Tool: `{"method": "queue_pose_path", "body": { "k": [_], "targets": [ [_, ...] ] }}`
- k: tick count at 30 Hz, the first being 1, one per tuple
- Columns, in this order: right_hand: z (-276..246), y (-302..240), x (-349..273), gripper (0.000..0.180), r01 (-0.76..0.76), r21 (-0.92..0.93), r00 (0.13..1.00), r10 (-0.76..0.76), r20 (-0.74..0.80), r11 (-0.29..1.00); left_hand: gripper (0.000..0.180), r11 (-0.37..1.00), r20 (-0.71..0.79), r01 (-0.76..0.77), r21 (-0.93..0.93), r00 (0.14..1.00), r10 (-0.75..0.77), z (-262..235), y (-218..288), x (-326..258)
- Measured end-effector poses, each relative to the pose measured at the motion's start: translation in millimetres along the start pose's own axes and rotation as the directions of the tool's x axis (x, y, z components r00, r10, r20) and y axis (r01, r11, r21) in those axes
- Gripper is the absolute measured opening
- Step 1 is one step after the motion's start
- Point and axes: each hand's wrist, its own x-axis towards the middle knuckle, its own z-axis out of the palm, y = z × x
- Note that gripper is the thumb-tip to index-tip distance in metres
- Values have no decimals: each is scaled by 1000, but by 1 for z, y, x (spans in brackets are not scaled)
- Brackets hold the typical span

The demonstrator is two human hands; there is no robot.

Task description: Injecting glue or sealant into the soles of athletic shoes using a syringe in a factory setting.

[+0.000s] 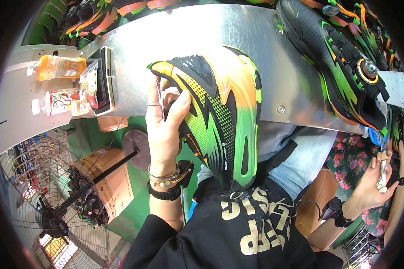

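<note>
My left hand [164,112] grips a sneaker [224,116] by its collar, fingers inside the opening and thumb outside. The shoe is black, green and orange, and its toe points toward my body. Over at the far right, my right hand [373,181] is closed on a slim tool with a whitish, stained handle [382,177]; its working end is hard to make out beside something blue [375,135]. A second sneaker [336,62], with a round dial at its ankle, rests on the right part of the metal bench [139,33].
Bottles [60,68], a small clear bag [89,85] and a phone-like black slab [104,80] lie at left. Several more shoes [94,18] line the far edge. A fan [54,219] and cardboard box [114,184] stand lower left. Another person's arm [397,197] shows at far right.
</note>
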Motion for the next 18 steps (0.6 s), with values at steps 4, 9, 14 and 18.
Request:
{"method": "queue_pose_path", "body": {
  "k": [4, 9, 14, 18],
  "targets": [
    [-9, -2, 12, 53, -98, 97, 963, 70, 259, 990, 66, 998, -25, 17, -54, 1000, -18, -2, 0, 2],
    [-13, 3, 21, 48, 0, -140, 988, 22, 153, 990, 65, 1000, 56, -12, -29, 998, 13, -5, 6, 4],
    [19, 18, 19, 44, 513, -855, 858, 74, 508, -82, 69, 998, 33, 69, 4, 997, -69, 4, 4, 7],
    [43, -3, 40, 45, 628, -764, 775, 211, 596, -146, 69, 998, 39, -16, 58, 999, 14, 10, 23, -4]
  ]
}}
